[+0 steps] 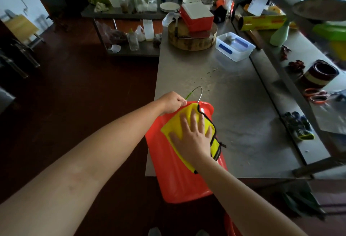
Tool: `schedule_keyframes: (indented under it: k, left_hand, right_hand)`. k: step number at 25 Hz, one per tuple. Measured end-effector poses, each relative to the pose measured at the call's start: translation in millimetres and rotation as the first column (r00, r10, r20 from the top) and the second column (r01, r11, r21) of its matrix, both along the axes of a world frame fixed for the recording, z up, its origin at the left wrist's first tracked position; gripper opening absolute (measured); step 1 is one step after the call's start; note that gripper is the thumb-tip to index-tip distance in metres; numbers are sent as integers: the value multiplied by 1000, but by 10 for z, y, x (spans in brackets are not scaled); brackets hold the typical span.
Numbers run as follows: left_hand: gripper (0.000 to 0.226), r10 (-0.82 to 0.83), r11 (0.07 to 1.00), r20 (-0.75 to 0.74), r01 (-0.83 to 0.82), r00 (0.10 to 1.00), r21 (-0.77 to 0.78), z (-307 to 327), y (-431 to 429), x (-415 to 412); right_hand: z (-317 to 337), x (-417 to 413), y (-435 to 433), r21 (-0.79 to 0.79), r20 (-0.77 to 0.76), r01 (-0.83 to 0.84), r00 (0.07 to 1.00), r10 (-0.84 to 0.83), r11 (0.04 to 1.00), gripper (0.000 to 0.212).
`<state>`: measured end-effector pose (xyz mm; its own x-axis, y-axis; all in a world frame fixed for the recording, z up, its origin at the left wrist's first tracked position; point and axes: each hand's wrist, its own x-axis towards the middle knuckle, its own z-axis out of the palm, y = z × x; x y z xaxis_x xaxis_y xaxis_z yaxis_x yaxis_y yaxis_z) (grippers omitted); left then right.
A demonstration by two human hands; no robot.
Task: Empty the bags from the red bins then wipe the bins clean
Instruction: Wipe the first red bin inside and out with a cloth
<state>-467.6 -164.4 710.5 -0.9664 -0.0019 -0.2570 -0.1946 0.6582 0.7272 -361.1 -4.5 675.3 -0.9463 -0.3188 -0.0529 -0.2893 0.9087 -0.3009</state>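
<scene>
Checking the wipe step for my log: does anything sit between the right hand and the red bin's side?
Only the yellow cloth, which the right hand presses flat against the red bin. The left hand grips the bin at its rim. Nothing else visible comes between them.

Cloth point(175, 125) on bin point(174, 175) at table's point(234, 114) near-left edge

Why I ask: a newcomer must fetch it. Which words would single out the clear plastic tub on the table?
Start at the long steel table where the red bin lies. At its far end, right of the round wooden chopping block, sits the clear plastic tub. Unlike the red box on that block, it is see-through with blue tape.
</scene>
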Motion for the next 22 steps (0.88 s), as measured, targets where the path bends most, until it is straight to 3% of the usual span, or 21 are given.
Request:
schedule_keyframes:
  k: [4,6,9,12,15,18,22]
  left_hand:
    - [27,-42,998,-27,41,999,-49,67,18,43]
    - [28,-61,996,-76,56,995,-62,105,30,84]
    - [30,-97,985,-160,72,982,-158,108,78,109]
    - [32,-162,966,-188,117,969,-231,100,113,105]
    - [35,-262,938,-199,201,944,-281,81,29,174]
    - [45,-386,872,-249,263,888,-413,24,-199,340]
    - [56,-416,800,-190,259,889,-541,26,-374,507]
  right_hand:
    - [-156,247,-87,165,-147,-305,933,329,938,77]
    - [-157,208,-11,180,-152,-359,910,387,916,74]
    - [-123,80,274,110,-117,-313,939,325,943,72]
    - [-154,-19,626,-59,-45,-105,994,103,993,73]
    - [-204,-84,829,-213,105,83,993,-61,974,69]
    - [-190,-137,921,-248,156,115,985,-78,962,66]
    - [-165,-100,847,-232,159,119,984,-83,965,67]
